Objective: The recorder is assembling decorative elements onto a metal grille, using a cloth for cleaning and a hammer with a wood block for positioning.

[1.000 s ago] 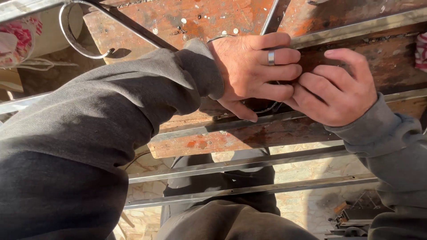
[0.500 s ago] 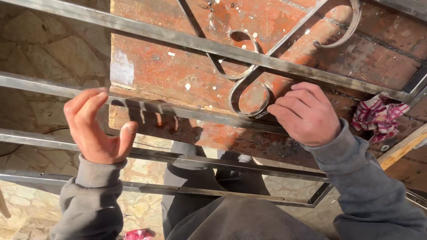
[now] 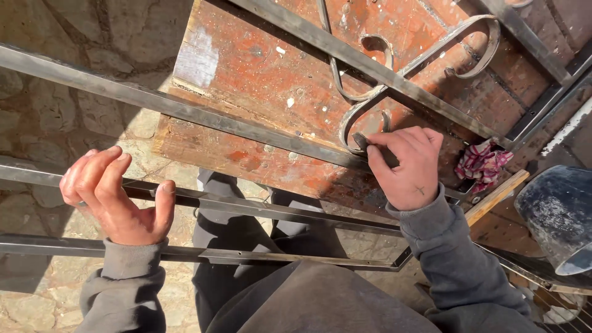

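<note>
— What is gripped by the left hand point(image 3: 117, 197)?
— A flat grey steel bar point(image 3: 259, 208) of the grille, fingers curled around it.
— And the right hand point(image 3: 407, 166)?
— Fingertips pinched on the curled iron scroll point(image 3: 364, 117) over the rusty red, paint-flecked board point(image 3: 265, 68).

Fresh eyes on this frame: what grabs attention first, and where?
The metal grille frame with long flat bars crosses the whole view, lying over a rusty red board. The left hand grips one of the lower bars at lower left, while the right hand presses on a curled iron scroll at centre right. A red-and-white rag sits just right of that hand.
</note>
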